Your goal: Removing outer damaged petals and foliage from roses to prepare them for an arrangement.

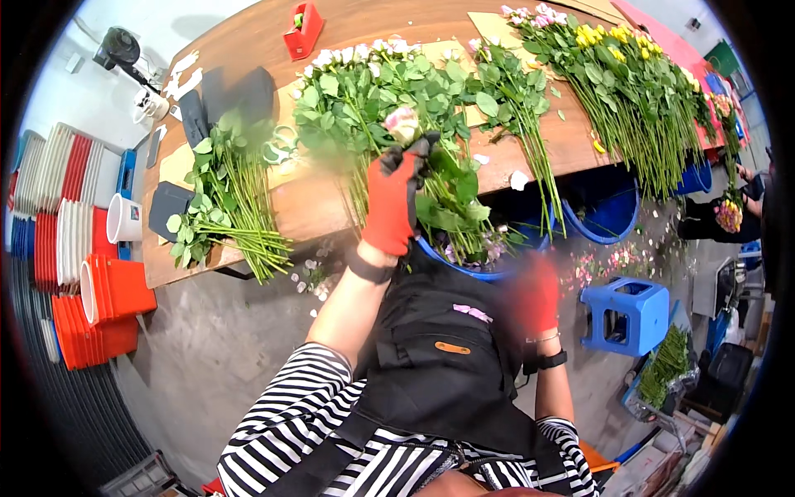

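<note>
My left hand (392, 202), in a red glove with dark fingertips, is closed around a stem just below a pale pink-and-cream rose bloom (402, 124). Green leaves (456, 177) spread beside and below that hand. Lower and to the right, my right hand (537, 295), also red-gloved, is blurred by motion beside my black apron (435, 323); its fingers and anything in them cannot be made out. Behind the left hand, a bunch of pale roses (366, 81) lies on the wooden table (242, 25). A blue bucket (481, 272) stands below, at the table's edge.
Green stems (248, 199) and scissors (281, 146) lie at the left. A red tape dispenser (303, 30) sits farther back. Yellow roses (599, 37) occupy the right side. Another blue bucket (602, 217), a blue stool (627, 315) and another person (720, 217) are at the right.
</note>
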A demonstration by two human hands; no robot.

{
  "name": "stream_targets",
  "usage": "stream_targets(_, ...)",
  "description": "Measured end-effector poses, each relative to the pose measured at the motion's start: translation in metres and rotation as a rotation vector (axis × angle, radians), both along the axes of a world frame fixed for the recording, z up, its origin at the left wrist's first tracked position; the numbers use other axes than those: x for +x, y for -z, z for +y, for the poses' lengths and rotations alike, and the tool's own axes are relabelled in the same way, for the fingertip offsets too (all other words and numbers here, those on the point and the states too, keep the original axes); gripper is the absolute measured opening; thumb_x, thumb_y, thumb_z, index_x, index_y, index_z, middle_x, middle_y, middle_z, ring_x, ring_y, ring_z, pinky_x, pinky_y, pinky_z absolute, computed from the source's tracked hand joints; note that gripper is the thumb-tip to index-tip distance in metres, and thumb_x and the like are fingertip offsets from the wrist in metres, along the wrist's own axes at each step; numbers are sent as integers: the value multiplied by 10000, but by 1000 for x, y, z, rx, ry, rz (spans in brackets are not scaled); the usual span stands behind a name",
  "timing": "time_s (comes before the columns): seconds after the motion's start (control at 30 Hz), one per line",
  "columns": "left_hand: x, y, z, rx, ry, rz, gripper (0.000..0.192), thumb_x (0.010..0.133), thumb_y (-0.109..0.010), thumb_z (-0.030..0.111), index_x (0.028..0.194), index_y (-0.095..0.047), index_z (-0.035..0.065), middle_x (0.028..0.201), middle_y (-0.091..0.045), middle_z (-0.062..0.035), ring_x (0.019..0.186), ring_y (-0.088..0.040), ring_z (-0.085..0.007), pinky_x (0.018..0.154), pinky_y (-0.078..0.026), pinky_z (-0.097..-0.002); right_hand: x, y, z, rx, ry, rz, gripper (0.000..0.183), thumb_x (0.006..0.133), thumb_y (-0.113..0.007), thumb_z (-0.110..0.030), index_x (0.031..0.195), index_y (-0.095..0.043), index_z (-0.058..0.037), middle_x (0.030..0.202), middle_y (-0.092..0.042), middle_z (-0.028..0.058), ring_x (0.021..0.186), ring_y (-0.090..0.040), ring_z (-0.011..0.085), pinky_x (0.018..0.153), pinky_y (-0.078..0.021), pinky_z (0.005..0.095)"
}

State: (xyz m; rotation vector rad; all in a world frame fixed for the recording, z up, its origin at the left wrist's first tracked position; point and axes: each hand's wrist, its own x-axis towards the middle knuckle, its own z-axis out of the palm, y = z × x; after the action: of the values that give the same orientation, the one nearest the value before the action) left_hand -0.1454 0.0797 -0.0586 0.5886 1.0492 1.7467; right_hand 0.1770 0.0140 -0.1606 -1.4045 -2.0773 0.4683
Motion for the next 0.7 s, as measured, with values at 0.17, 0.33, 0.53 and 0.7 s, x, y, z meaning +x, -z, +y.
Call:
stream_targets(0.17, 43, 5, -43, -96, -24, 243, 334, 851, -653, 56, 1162, -573, -36, 982, -604, -29, 871, -571, -105, 767, -464, -250, -58, -113, 19, 95, 62, 432, 405, 713, -697, 8, 1111, -660, -62, 1173, -612, 127, 1101, -553, 311, 975, -416, 388)
stream_targets(0.33, 70, -10, -65, -31, 126, 350, 367, 801, -663, 12, 1150, -580, -66, 1112, -618, -95, 936, -593, -144, 832, -482, -293, -102, -183, 22, 361, -47, 220, 417, 644, -780, -104, 1044, -662, -81, 1100, -624, 88, 1061, -547, 318, 956, -390, 437)
stream_targets(0.53, 79, -20, -71, 116, 56, 719, 383, 744, -691, -21, 1116, -603, -48, 1051, -625, -139, 880, -611, -183, 805, -491, -304, -115, -177, 18, 415, 72, 148, 327, 683, -770, -130, 985, -651, -87, 1030, -618, 72, 998, -552, 310, 914, -390, 433)
stream_targets(0.7, 80, -28, -75, -22, 186, 242, 328, 797, -612, -22, 1123, -601, -54, 974, -653, -66, 849, -582, -122, 791, -476, -283, -119, -173, 16, 259, 72, 386, 323, 689, -742, -40, 992, -632, -45, 1028, -617, 79, 971, -576, 267, 888, -428, 373)
